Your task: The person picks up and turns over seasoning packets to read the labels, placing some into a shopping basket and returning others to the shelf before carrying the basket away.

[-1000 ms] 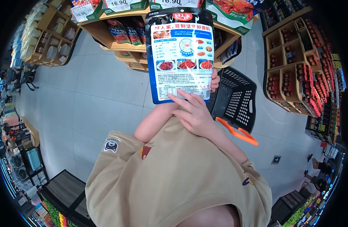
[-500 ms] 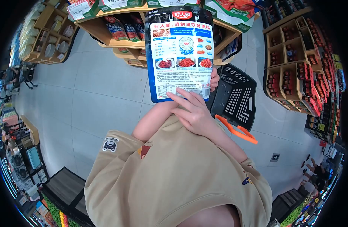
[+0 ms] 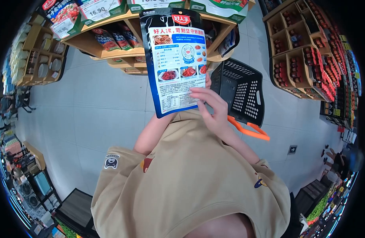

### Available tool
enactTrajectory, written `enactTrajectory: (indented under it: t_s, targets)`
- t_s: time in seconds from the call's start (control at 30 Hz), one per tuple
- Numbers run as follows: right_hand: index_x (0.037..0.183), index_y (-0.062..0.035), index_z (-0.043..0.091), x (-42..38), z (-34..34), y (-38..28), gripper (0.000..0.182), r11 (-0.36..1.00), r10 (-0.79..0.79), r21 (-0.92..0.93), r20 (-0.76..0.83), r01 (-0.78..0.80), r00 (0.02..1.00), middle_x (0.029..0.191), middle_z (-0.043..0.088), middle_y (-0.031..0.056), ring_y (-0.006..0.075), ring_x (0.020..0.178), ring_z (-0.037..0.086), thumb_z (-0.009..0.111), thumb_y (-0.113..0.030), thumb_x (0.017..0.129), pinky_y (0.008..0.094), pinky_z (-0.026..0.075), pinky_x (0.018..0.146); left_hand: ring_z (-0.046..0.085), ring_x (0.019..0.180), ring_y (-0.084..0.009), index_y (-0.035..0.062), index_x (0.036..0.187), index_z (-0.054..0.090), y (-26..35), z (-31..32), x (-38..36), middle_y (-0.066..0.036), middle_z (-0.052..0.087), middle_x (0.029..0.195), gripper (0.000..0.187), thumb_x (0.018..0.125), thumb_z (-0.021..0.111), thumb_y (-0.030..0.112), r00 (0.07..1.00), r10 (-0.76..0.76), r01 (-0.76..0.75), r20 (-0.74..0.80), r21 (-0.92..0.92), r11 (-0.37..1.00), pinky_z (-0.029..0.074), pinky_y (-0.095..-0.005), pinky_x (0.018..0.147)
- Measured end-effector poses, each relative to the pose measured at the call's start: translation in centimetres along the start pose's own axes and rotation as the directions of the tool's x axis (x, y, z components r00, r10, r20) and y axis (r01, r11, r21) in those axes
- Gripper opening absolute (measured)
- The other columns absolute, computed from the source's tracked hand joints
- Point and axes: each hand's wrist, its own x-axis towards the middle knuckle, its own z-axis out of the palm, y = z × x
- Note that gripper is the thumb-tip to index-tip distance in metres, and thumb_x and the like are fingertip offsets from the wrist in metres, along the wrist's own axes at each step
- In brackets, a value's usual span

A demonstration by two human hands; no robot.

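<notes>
At the far left stands a wooden shelf (image 3: 39, 59) with round dishes, and toward the upper left of the frame a display stand (image 3: 80, 41) carries a price card (image 3: 97, 11) reading 16.90. Below them spreads the tiled floor (image 3: 107, 107).

In the upper middle is the pouch (image 3: 178, 51), its printed back facing the camera and its top leaning left. Compared with 0.5 s ago, it has swung so that its right edge angles away, and the right hand (image 3: 215, 109) has slid from the lower lines of print toward the lower right edge. This seems to uncover the small table at the bottom left of the label while narrowing the right side of the print, so the work looks like handling and viewing the packet.

The left hand (image 3: 208, 81) grasps the pouch from behind, its fingers curled round the right edge. The right hand's fingers lie over the lower right front; whether they pinch, I cannot tell.

Farther right sit a black basket (image 3: 246, 89) with an orange handle (image 3: 248, 130) and a shelf of jars (image 3: 295, 51).
</notes>
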Motion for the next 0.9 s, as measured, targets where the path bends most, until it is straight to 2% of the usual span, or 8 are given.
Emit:
enactTrajectory:
  t_s: [0.07, 0.13, 0.17, 0.33, 0.43, 0.53, 0.73, 0.9]
  targets:
    - [0.098, -0.0025, 0.054, 0.2, -1.3, 1.0, 0.022, 0.977, 0.149, 0.167, -0.073, -0.135, 0.986, 0.102, 0.054, 0.0103, 0.0193, 0.094, 0.052, 0.045, -0.002, 0.078, 0.0298, 0.04, 0.08, 0.049, 0.093, -0.0253, 0.0035, 0.121, 0.033, 0.4, 1.7, -2.8, -0.016, 0.046, 0.105, 0.058, 0.082, 0.036, 0.045, 0.999, 0.037, -0.038, -0.012, -0.123, 0.992, 0.041, -0.034, 0.081]
    - [0.103, -0.0019, 0.051, 0.5, -3.0, 1.3, 0.024, 0.91, 0.27, 0.353, -0.1, -0.219, 0.958, 0.106, 0.051, 0.0104, 0.0195, 0.096, 0.051, 0.042, -0.007, 0.081, 0.0299, 0.04, 0.081, 0.049, 0.084, -0.0229, 0.0003, 0.111, 0.041, -0.5, 0.8, -2.1, -0.012, 0.05, 0.094, 0.048, 0.083, 0.037, 0.039, 0.964, 0.131, -0.049, -0.231, 0.33, 0.943, 0.042, -0.0338, 0.075]
    - [0.107, -0.0014, 0.048, 0.6, -3.9, 1.6, 0.027, 0.799, 0.373, 0.535, -0.086, -0.273, 0.924, 0.11, 0.049, 0.0106, 0.0197, 0.097, 0.051, 0.039, -0.012, 0.084, 0.03, 0.039, 0.081, 0.05, 0.082, -0.0214, 0.0012, 0.108, 0.042, -0.3, -0.5, -1.4, -0.01, 0.05, 0.094, 0.044, 0.082, 0.04, 0.036, 0.996, 0.043, 0.001, -0.08, 0.484, 0.875, 0.042, -0.0332, 0.075]
    - [0.119, -0.0026, 0.035, 0.9, -9.0, 2.1, 0.057, 0.609, 0.549, 0.682, 0.007, -0.405, 0.836, 0.116, 0.044, 0.0153, 0.0259, 0.103, 0.048, 0.024, -0.046, 0.084, 0.0384, 0.039, 0.084, 0.052, 0.063, -0.012, -0.0012, 0.089, 0.051, -1.6, -2.1, 0.3, -0.002, 0.053, 0.069, 0.024, 0.083, 0.046, 0.022, 0.975, 0.096, 0.075, -0.202, 0.699, 0.711, 0.042, -0.025, 0.058]
    - [0.119, -0.0005, 0.034, 0.4, -11.5, 1.5, 0.062, 0.548, 0.573, 0.74, 0.007, -0.39, 0.819, 0.118, 0.043, 0.0131, 0.0226, 0.106, 0.045, 0.024, -0.05, 0.083, 0.0357, 0.036, 0.088, 0.054, 0.066, -0.032, -0.0019, 0.086, 0.053, -1.5, -3.8, 1.7, -0.018, 0.055, 0.069, 0.027, 0.084, 0.042, 0.022, 0.931, 0.364, 0.071, -0.021, 0.99, -0.124, 0.04, -0.0354, 0.06]
    - [0.12, 0.0023, 0.034, -0.4, -14.0, 2.3, 0.062, 0.498, 0.612, 0.774, 0.004, -0.39, 0.791, 0.115, 0.046, 0.0117, 0.0193, 0.106, 0.044, 0.029, -0.048, 0.084, 0.0315, 0.034, 0.089, 0.05, 0.073, -0.0386, -0.0002, 0.087, 0.054, -1.8, -2.6, 1.6, -0.023, 0.054, 0.074, 0.027, 0.084, 0.041, 0.023, 0.898, 0.436, 0.047, 0.057, 0.974, -0.223, 0.04, -0.0393, 0.061]
    - [0.112, -0.0004, 0.044, 0.0, -17.0, 2.5, 0.043, 0.679, 0.651, 0.459, -0.015, -0.573, 0.759, 0.084, 0.052, -0.0003, 0.0031, 0.061, 0.045, 0.053, -0.027, 0.079, 0.0148, 0.033, 0.049, 0.052, 0.064, -0.039, 0.0024, 0.085, 0.055, -1.9, -0.9, 1.5, -0.021, 0.054, 0.066, 0.023, 0.082, 0.042, 0.02, 0.83, 0.502, 0.015, 0.243, 0.89, -0.455, 0.04, -0.0446, 0.057]
    - [0.107, -0.0019, 0.049, 3.9, -17.4, -1.3, 0.039, 0.754, 0.645, 0.061, 0.117, -0.654, 0.755, 0.081, 0.053, -0.0004, 0.0032, 0.068, 0.047, 0.048, -0.031, 0.081, 0.0162, 0.037, 0.054, 0.052, 0.064, -0.0383, 0.0023, 0.085, 0.055, -1.6, -0.3, 0.4, -0.022, 0.054, 0.066, 0.022, 0.082, 0.042, 0.02, 0.797, 0.573, 0.111, 0.192, 0.885, -0.451, 0.04, -0.0443, 0.056]
